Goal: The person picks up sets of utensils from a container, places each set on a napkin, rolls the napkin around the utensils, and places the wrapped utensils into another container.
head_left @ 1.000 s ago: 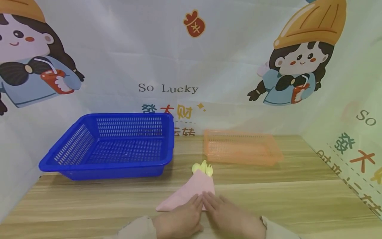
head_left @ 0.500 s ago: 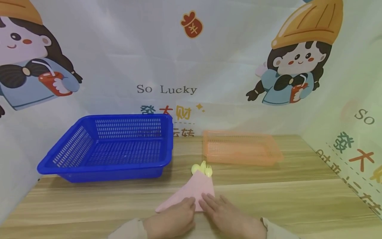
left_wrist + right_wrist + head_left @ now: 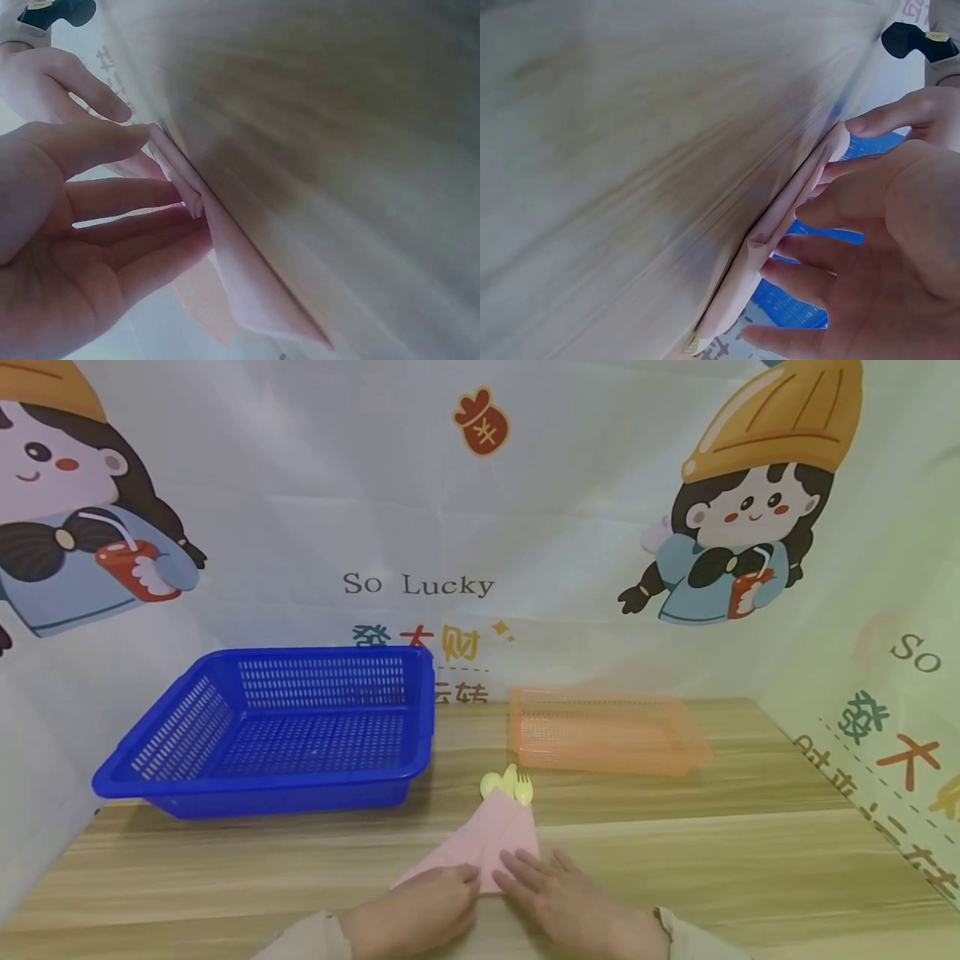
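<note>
In the head view a pink napkin [image 3: 502, 831] lies folded on the wooden table. The pale yellow heads of a spoon [image 3: 491, 786] and a fork [image 3: 523, 788] stick out of its far end, with a third yellow utensil [image 3: 510, 778] between them; their lower parts are covered. My left hand [image 3: 412, 906] touches the napkin's left near side; in the left wrist view its thumb is at the near edge and its fairly straight fingers lie against the folded layer. My right hand [image 3: 573, 897] rests its extended fingertips on the right side of the napkin.
A large blue plastic basket [image 3: 292, 779] stands at the back left. Behind the cutlery, to the right, is a shallow orange basket [image 3: 607, 758]. A printed white cloth [image 3: 570, 527] hangs behind the table and along its sides.
My left hand has slid left along the napkin, away from my right hand. The right hand has shifted slightly, its fingers staying on the napkin. Napkin and cutlery look much the same.
</note>
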A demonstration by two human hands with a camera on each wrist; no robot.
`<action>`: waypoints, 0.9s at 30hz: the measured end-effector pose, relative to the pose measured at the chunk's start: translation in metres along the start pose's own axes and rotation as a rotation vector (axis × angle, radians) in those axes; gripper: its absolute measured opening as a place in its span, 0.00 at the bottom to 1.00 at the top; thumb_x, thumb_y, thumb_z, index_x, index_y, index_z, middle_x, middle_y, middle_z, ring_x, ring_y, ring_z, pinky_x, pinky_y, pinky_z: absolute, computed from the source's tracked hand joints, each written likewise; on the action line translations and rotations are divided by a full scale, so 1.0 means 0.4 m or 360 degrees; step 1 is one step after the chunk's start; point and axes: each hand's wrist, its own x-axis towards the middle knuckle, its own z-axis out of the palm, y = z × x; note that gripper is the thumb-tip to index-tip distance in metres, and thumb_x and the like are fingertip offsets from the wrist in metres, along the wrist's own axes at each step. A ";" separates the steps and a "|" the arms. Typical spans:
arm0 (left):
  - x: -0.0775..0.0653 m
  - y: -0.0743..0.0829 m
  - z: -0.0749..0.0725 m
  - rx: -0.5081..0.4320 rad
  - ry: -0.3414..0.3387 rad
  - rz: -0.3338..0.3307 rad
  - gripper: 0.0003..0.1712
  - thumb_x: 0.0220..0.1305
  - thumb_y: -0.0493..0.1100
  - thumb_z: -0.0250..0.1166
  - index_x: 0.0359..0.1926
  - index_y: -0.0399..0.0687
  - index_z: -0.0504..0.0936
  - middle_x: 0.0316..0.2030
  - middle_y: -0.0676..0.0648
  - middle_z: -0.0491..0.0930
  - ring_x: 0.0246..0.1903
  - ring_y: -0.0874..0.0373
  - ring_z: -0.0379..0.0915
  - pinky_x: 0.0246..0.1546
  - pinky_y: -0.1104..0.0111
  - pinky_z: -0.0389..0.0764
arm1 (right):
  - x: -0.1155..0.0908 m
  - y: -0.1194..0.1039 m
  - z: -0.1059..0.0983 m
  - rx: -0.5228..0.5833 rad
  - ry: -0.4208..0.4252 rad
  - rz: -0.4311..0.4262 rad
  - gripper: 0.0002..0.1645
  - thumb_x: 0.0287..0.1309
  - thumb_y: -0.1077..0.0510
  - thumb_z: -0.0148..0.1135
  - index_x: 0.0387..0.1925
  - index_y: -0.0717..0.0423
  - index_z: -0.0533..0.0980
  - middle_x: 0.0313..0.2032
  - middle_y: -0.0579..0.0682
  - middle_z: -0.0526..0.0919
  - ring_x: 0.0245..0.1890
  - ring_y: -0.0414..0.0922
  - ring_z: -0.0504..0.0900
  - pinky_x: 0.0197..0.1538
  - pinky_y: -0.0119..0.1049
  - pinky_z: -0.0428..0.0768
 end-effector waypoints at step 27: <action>0.015 -0.023 0.021 0.0727 0.0142 0.0360 0.11 0.45 0.37 0.61 0.34 0.50 0.73 0.25 0.56 0.67 0.28 0.64 0.63 0.22 0.78 0.65 | 0.007 -0.002 -0.007 -0.0120 -0.0022 -0.0088 0.39 0.55 0.36 0.46 0.60 0.58 0.64 0.61 0.53 0.64 0.61 0.46 0.63 0.56 0.48 0.68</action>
